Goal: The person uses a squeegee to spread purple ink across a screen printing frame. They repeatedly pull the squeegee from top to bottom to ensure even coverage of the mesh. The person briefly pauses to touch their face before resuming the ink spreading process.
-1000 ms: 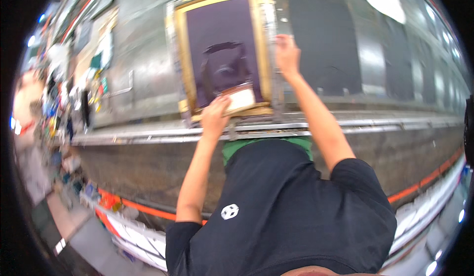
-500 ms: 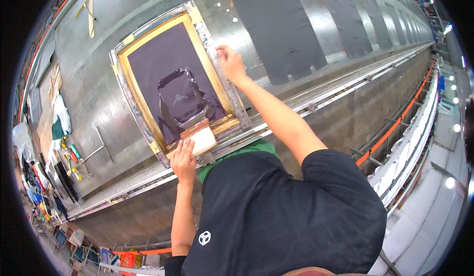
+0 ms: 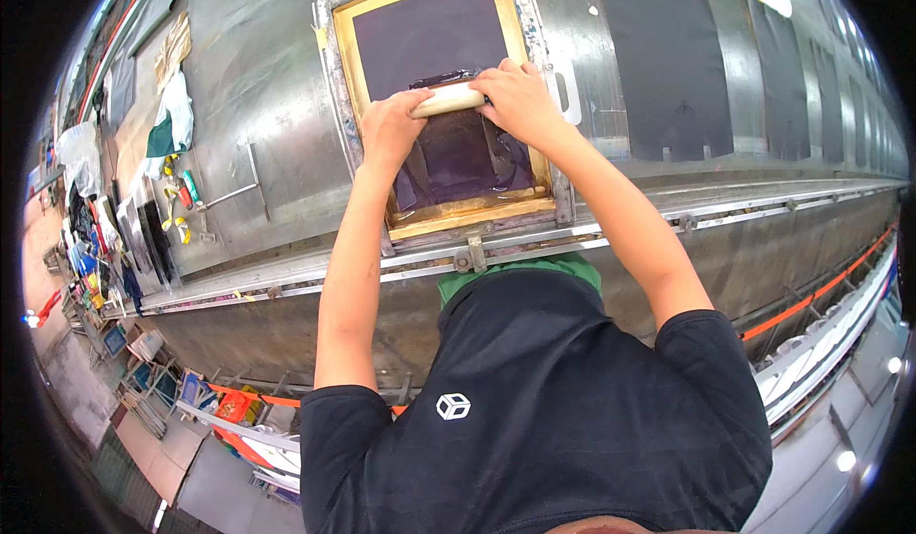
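Note:
A screen frame with tape borders and dark purple mesh lies on the long metal table ahead of me. A squeegee with a pale handle crosses the middle of the mesh. My left hand grips the handle's left end and my right hand its right end. Glossy dark ink spreads over the lower half of the mesh, partly behind the squeegee and my hands.
Dark grey panels lie along the table to the right. Cloths, metal squares and small tools lie to the left. A metal rail runs along the near edge, with an orange strip below it.
Both my hands and the squeegee have moved up from the frame's near end to mid-mesh. My right hand has left the frame's right side and taken hold of the handle.

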A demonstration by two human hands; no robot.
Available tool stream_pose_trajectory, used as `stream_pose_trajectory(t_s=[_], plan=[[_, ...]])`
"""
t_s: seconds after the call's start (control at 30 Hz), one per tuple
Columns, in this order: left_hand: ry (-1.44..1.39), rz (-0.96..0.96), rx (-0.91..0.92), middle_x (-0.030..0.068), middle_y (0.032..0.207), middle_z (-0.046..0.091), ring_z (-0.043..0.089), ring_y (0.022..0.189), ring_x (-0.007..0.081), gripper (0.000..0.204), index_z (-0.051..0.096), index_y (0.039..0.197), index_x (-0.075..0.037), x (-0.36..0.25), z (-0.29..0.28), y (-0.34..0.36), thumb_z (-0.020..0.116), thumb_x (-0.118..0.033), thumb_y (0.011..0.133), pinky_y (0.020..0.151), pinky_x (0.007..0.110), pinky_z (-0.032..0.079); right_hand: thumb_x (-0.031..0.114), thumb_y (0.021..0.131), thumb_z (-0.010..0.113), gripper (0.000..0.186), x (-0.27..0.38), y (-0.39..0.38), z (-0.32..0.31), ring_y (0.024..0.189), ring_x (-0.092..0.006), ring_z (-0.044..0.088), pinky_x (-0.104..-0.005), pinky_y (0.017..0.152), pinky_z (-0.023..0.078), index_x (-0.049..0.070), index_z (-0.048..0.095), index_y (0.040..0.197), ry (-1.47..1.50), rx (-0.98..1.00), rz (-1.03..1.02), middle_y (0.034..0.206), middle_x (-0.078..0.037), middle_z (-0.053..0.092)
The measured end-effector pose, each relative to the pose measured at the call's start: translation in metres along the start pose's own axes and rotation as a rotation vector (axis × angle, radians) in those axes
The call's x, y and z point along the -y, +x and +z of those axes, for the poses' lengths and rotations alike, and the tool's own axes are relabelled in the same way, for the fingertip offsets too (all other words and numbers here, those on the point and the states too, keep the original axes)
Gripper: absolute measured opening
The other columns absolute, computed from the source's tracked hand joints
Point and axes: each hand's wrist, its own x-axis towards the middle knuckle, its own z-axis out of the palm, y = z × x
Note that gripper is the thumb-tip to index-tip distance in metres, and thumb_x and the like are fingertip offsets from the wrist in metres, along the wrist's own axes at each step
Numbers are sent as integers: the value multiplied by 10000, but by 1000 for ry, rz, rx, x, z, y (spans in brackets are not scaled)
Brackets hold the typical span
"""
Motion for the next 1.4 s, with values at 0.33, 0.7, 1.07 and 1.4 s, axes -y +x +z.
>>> stream_pose_trajectory(t_s=[0.33,0.7,1.07,1.4], plan=[[47,82,34,-11,1197,745,701,1134,193,480,761,1124,-230,-6,25,-113,727,0,705,783,365,517,119,754,763,423,54,-100,24,1068,-252,575,-425,916,462,131,700,1173,178,-32,84,1181,-5,664],[21,-12,72,14,1140,753,714,1013,273,406,768,1165,-258,13,-5,37,741,-113,787,873,380,563,187,794,763,327,-8,18,11,1045,-201,596,-400,924,452,142,735,1116,57,-188,84,1137,39,707],[59,58,215,4,1184,747,712,1078,196,435,770,1131,-207,-4,13,-63,756,-51,726,842,384,538,96,742,766,412,38,-78,25,1040,-270,606,-413,912,476,91,711,1151,204,-65,114,1175,-45,698],[-97,-52,1,36,1212,737,695,1128,252,449,752,1163,-172,3,0,-68,756,-45,732,922,367,550,281,832,829,510,-44,-68,10,1061,-241,633,-374,915,503,91,681,1282,457,-417,392,1179,-125,682]])
